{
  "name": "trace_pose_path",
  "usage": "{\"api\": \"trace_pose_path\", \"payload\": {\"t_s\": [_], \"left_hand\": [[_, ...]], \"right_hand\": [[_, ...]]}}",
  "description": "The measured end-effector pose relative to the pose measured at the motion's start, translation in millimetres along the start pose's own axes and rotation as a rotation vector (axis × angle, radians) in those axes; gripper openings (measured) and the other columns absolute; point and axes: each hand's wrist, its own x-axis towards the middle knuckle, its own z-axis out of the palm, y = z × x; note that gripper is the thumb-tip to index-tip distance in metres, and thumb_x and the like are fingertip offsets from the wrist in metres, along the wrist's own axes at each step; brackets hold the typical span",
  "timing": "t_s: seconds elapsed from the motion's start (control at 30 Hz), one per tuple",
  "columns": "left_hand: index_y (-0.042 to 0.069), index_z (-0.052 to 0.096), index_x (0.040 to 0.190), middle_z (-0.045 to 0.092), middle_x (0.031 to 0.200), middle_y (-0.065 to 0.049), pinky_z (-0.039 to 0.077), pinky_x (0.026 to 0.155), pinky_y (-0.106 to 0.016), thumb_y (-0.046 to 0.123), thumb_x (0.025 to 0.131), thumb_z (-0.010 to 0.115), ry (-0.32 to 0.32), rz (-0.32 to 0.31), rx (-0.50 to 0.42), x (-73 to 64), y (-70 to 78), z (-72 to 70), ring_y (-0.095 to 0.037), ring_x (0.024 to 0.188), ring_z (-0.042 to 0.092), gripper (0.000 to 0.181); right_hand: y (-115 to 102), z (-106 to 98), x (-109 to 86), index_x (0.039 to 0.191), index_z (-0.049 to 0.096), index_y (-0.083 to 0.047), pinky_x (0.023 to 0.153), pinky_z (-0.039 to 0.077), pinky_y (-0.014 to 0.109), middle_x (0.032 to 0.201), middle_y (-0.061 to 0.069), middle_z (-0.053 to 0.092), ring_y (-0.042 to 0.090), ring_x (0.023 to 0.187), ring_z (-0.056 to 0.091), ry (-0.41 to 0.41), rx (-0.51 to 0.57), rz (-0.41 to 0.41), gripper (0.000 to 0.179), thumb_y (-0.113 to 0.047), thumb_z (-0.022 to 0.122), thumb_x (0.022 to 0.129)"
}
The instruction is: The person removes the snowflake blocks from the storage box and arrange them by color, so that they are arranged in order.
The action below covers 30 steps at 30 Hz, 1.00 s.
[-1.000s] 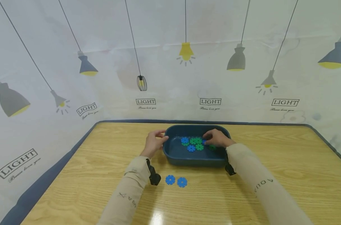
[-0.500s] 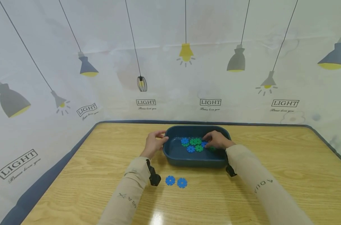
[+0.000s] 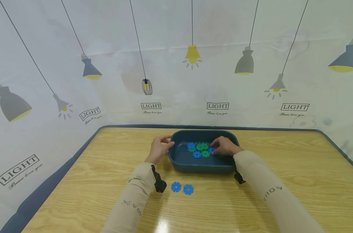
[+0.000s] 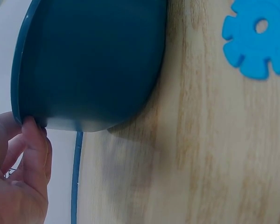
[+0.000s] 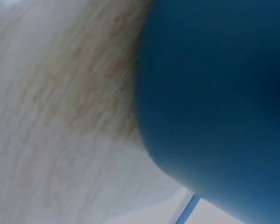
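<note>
In the head view a dark blue plastic basin [image 3: 205, 169] stands on the table. My left hand [image 3: 159, 148] grips its left end, thumb and fingers at the rim, as the left wrist view also shows with the hand [image 4: 23, 168] at the basin wall [image 4: 88, 70]. Inside the basin, my right hand [image 3: 225, 145] reaches down over its right side, thumb and index finger around a blue notched snowflake disc [image 3: 211, 150]. Left of it lie several green discs [image 3: 205, 153] and blue discs [image 3: 197, 154]. The right wrist view shows the basin's outer wall [image 5: 214, 102], not the fingers.
Two blue snowflake discs [image 3: 176, 186] lie side by side on the wooden table [image 3: 106, 168], in front of the basin. One blue disc [image 4: 259, 39] shows large in the left wrist view. A lamp-printed backdrop [image 3: 176, 81] rises behind the table edge.
My right hand shifts slightly inside the basin, and more of the blue disc at its fingertips shows. The nearby green and blue discs slide a little left and nearer. The left hand stays at the rim.
</note>
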Motion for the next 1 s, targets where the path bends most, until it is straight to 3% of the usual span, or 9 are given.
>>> {"api": "trace_pose_path", "payload": {"t_s": [0.2, 0.5, 0.63, 0.77, 1.0], "left_hand": [[0.003, 0.058, 0.114, 0.054, 0.092, -0.013, 0.049, 0.044, -0.024, 0.007, 0.081, 0.063, -0.002, 0.000, -0.006, -0.7, 1.0, 0.2, -0.029, 0.071, 0.058, 0.034], [0.004, 0.059, 0.114, 0.054, 0.092, -0.013, 0.049, 0.045, -0.025, 0.007, 0.081, 0.063, 0.002, -0.006, -0.003, -1.5, 1.6, 0.0, -0.018, 0.063, 0.056, 0.033], [0.003, 0.059, 0.114, 0.054, 0.091, -0.013, 0.049, 0.045, -0.025, 0.007, 0.081, 0.063, -0.001, 0.002, -0.019, -1.5, 1.1, 0.3, -0.023, 0.066, 0.057, 0.033], [0.003, 0.058, 0.115, 0.054, 0.092, -0.014, 0.050, 0.045, -0.025, 0.007, 0.081, 0.063, -0.010, 0.006, -0.031, -1.0, -0.2, 0.1, -0.029, 0.071, 0.059, 0.034], [0.003, 0.058, 0.115, 0.054, 0.093, -0.014, 0.050, 0.045, -0.025, 0.006, 0.081, 0.063, -0.012, 0.003, -0.032, -1.1, -0.9, -0.4, -0.022, 0.066, 0.057, 0.034]], "right_hand": [[1, 2, -0.2, 0.103, 0.062, 0.003, 0.082, 0.045, 0.040, 0.100, 0.015, 0.060, 0.027, 0.094, 0.054, 0.018, -0.005, 0.001, 0.030, -0.006, 0.069, 0.076], [-1, 2, -2.1, 0.099, 0.063, 0.003, 0.079, 0.046, 0.039, 0.095, 0.014, 0.060, 0.025, 0.089, 0.054, 0.052, 0.001, -0.028, 0.025, -0.003, 0.068, 0.075], [-1, 2, -4.1, 0.097, 0.063, 0.002, 0.078, 0.047, 0.039, 0.093, 0.013, 0.060, 0.024, 0.086, 0.055, 0.074, 0.010, -0.044, 0.021, 0.000, 0.066, 0.076], [-4, 2, -6.6, 0.094, 0.063, 0.003, 0.074, 0.048, 0.037, 0.090, 0.013, 0.061, 0.023, 0.083, 0.056, 0.079, 0.014, -0.087, 0.017, 0.001, 0.063, 0.077], [-11, 4, -14.6, 0.093, 0.064, 0.002, 0.073, 0.048, 0.037, 0.091, 0.012, 0.062, 0.023, 0.083, 0.057, 0.081, 0.008, -0.185, 0.014, 0.000, 0.061, 0.080]]}}
